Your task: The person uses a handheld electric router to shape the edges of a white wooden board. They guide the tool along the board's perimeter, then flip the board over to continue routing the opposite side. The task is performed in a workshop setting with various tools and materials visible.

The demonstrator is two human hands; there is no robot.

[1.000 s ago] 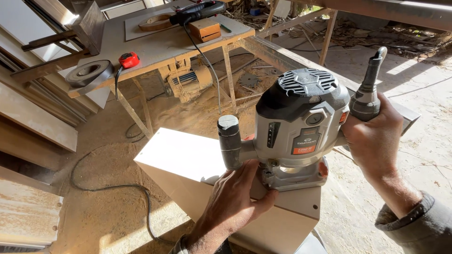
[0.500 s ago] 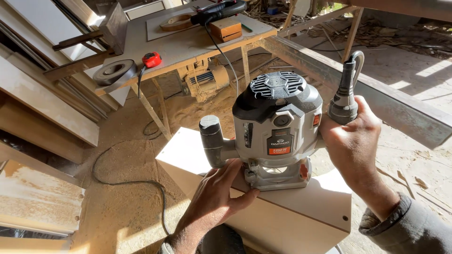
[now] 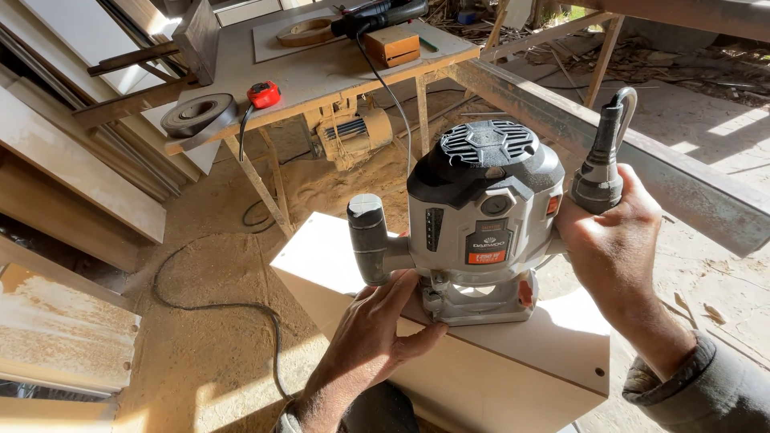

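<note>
A grey and black plunge router [image 3: 480,216] stands upright on a white board [image 3: 337,252] that lies on a box-like wooden piece. My right hand [image 3: 613,248] grips the router's right handle, just below its cord sleeve. My left hand [image 3: 377,337] rests flat against the board's near edge, fingers pressing at the router's metal base, under the left black handle [image 3: 369,236], which it does not hold.
A workbench [image 3: 321,72] at the back carries a red tape measure [image 3: 263,94], a wooden block, a ring-shaped piece and a power tool. A black cable [image 3: 216,309] snakes over the sawdust floor. Boards lean at the left. A long metal beam [image 3: 682,188] runs along the right.
The view has shifted, so the router and board sit further left in frame. Both hands keep the same hold on the router and board.
</note>
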